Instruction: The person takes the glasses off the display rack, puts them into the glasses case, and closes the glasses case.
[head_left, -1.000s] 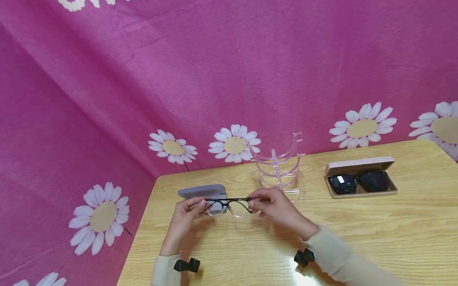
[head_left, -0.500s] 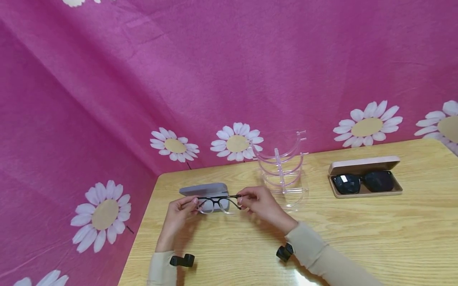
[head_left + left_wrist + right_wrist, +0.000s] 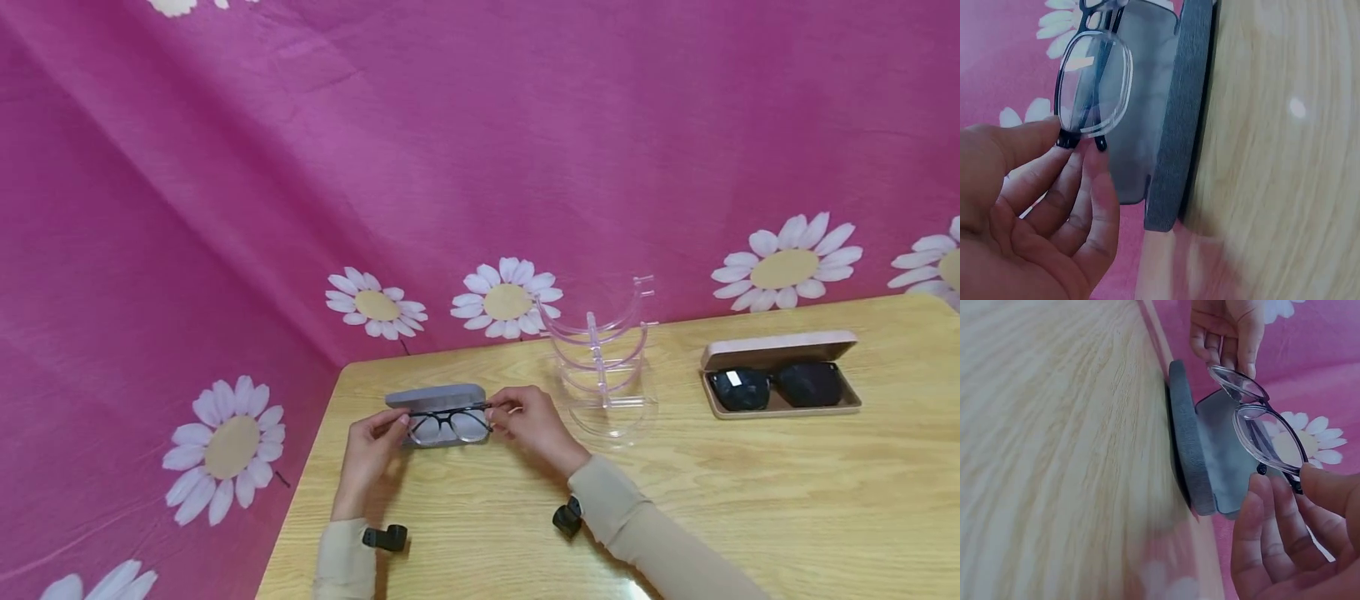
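Observation:
A pair of eyeglasses [image 3: 448, 423] with a dark upper frame and clear lower rims is held level between both hands, temples folded behind the lenses. My left hand [image 3: 369, 450] pinches one end of the frame between thumb and fingers, while my right hand [image 3: 534, 423] pinches the other end. Directly beneath and behind the glasses lies an open grey glasses case [image 3: 435, 395], its lid raised at the back. Both wrist views show the glasses close over the case's grey interior [image 3: 1138, 100], with the case's front wall [image 3: 1190, 444] nearer the table edge of the picture.
To the right of the hands stands a clear, pinkish tiered display rack [image 3: 600, 367]. Further right, an open pinkish case [image 3: 783, 411] holds dark sunglasses [image 3: 806, 386]. All stand on a wooden table [image 3: 487, 533] against a magenta cloth [image 3: 450, 150] printed with daisies.
Both hands have carried the eyeglasses left and lower, from in front of and right of the grey case to over it. The head view has shifted slightly.

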### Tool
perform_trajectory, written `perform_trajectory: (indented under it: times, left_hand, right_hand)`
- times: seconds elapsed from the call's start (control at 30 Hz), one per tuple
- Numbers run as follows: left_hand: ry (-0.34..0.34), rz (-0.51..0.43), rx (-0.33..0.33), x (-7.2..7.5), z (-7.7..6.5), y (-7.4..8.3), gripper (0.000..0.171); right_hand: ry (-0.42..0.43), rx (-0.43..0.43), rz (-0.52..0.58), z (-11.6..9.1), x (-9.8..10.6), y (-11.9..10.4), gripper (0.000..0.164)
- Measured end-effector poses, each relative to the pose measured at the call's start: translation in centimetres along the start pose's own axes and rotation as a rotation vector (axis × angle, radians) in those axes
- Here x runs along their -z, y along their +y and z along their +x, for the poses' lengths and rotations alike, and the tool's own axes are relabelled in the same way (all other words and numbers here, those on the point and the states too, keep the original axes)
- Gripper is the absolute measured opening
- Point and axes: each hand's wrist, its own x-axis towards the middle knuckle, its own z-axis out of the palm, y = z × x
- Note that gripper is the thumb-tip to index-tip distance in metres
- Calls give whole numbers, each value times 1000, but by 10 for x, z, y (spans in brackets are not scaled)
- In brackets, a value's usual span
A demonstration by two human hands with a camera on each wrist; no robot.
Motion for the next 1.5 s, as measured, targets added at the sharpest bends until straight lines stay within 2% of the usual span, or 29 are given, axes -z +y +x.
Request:
perform_trajectory:
  times: [0.13, 0.23, 0.47, 0.77, 0.9, 1.03, 1.13, 1.33, 1.4, 1.5]
  left_hand:
    - [59, 60, -2, -1, 5, -3, 27]
    - [89, 69, 13, -3, 8, -4, 29]
    - [108, 38, 39, -6, 12, -8, 29]
    - [147, 139, 21, -5, 17, -21, 24]
    - [168, 153, 34, -2, 19, -23, 24]
    - [219, 207, 44, 2, 20, -23, 22]
    - [245, 208, 95, 3, 23, -22, 25]
    - [167, 131, 226, 0, 27, -21, 53]
    - [142, 106, 245, 0, 27, -21, 62]
    - [127, 83, 253, 1, 26, -20, 69]
  right_hand:
    - [28, -12, -11, 6, -7, 5, 15]
    - [54, -18, -45, 10, -10, 8, 16]
    - [117, -33, -133, 17, -14, 16, 13]
    - [130, -41, -178, 22, -20, 19, 10]
    - [137, -78, -190, 25, -20, 17, 5]
    - [153, -150, -156, 27, -20, 14, 8]
    - [154, -212, -113, 28, -22, 11, 13]
    - [137, -244, -155, 30, -24, 6, 43]
    - [123, -238, -185, 30, -24, 5, 48]
    - [104, -250, -170, 30, -24, 4, 50]
